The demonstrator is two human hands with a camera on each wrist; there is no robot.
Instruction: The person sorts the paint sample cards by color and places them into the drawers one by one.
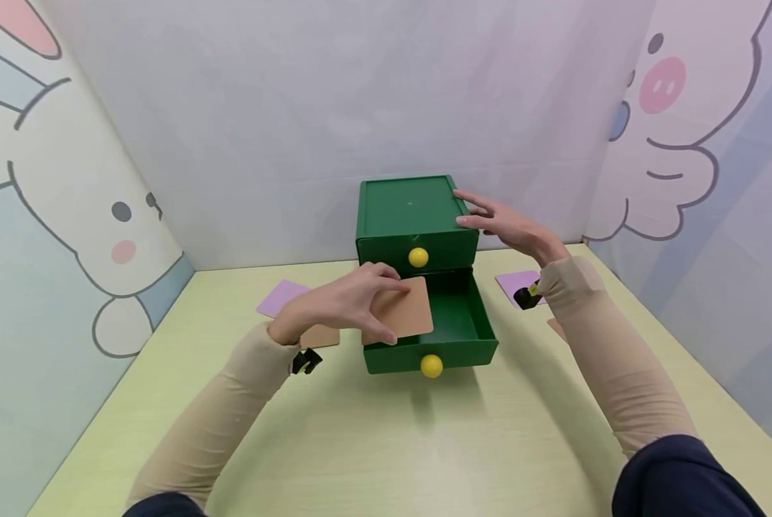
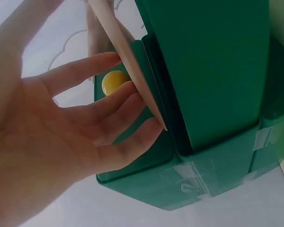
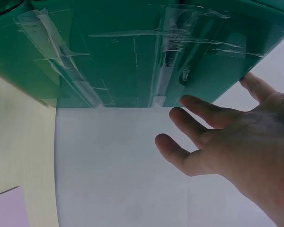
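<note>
A green two-drawer box [image 1: 411, 208] stands near the back of the table, its lower drawer [image 1: 395, 361] pulled out and its upper drawer closed. Over the left part of that open drawer, my left hand [image 1: 350, 298] holds a thin tan square board [image 1: 411, 309] at its edges, tilted. In the left wrist view, the fingertips touch the face of the tan square [image 2: 132, 71]. My right hand [image 1: 511, 226] has its fingers spread at the box's top right edge. From the right wrist, several of its fingers [image 3: 199, 113] show beside the taped green side.
Both drawers have round yellow knobs [image 1: 431, 365]. On the table [image 1: 418, 452], a lilac square [image 1: 281, 296] and a tan square [image 1: 321, 336] lie left of the box. Another lilac square [image 1: 513, 282] and a partly hidden tan piece [image 1: 556, 329] lie right. Printed curtains surround the table.
</note>
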